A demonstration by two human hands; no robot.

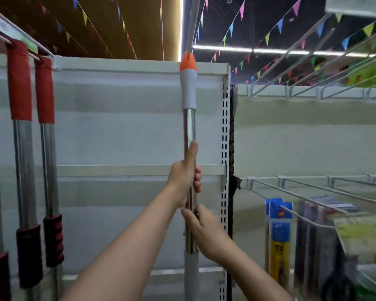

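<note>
- Left hand (186,177) is gripping the chrome pole (189,127) from its left side. The fingers are curling round the tube and the thumb is lying straight up along it.
- Right hand (204,231) is wrapping the same pole close under the left.
- The pole is standing near vertical in front of the white back panel (117,131), just left of the perforated upright (225,148).
- A grey-and-orange collar (188,83) is sitting above the hands, and a thinner tube (192,22) is running up out of it, with its top out of view. A grey sleeve (191,272) lies below the hands, and the foot is hidden.
- Judgement: both hands are steadying or adjusting a telescopic handle. I cannot tell which.
- Risk: the unseen top is passing near the bunting (231,27) and the light strip (226,48). Tilting the pole to the right could snag a string or knock the lamp.
- Risk: the chrome looks slick. If the collar is loose, the thinner tube could drop through and the collar could come down on the left thumb.
- Risk: wire hooks (291,192) are projecting on the right, with blue-and-yellow packets (279,235) hanging on them. Swinging the lower end or the right forearm that way could catch a hook and pull stock off.
- Red-sleeved poles (20,83) are hanging well apart on the left, so only a wide swing would reach them.
</note>
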